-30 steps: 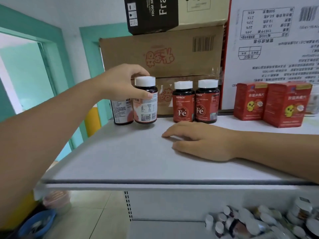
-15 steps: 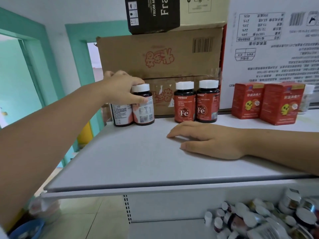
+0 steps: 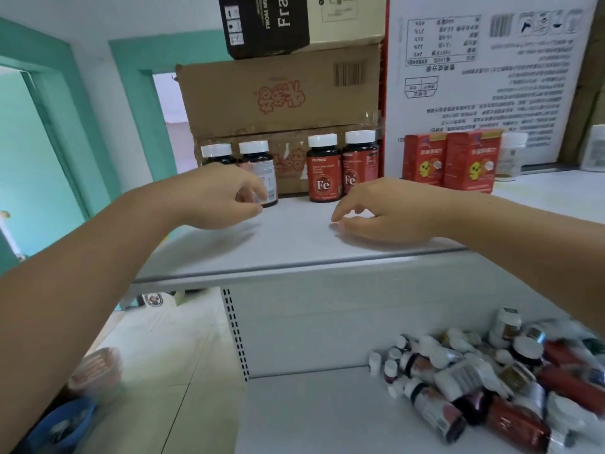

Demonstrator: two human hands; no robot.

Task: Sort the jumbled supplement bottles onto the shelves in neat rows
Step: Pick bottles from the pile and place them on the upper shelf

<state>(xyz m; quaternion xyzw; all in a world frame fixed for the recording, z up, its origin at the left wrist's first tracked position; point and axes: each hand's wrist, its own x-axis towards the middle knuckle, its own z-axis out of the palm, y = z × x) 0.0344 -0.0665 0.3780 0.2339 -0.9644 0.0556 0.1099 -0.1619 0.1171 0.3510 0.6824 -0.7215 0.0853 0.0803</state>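
Left of the Fe bottles (image 3: 323, 172), the left hand (image 3: 212, 194) curls at a white-capped bottle (image 3: 258, 160), grip unclear; the right hand (image 3: 393, 208) is empty, fingers (image 3: 343, 212) apart. Jumbled bottles (image 3: 474, 381) lie below them, probably light, rigid and slick: grasp the body.

this looks like a small shop or its stockroom: white metal display shelving (image 3: 294, 247) on a slotted upright strip (image 3: 236, 332), brown cardboard shipping cartons (image 3: 278, 93) stacked behind, red retail product boxes (image 3: 453, 162) facing out, and a heap of white-capped supplement bottles (image 3: 474, 381) below.
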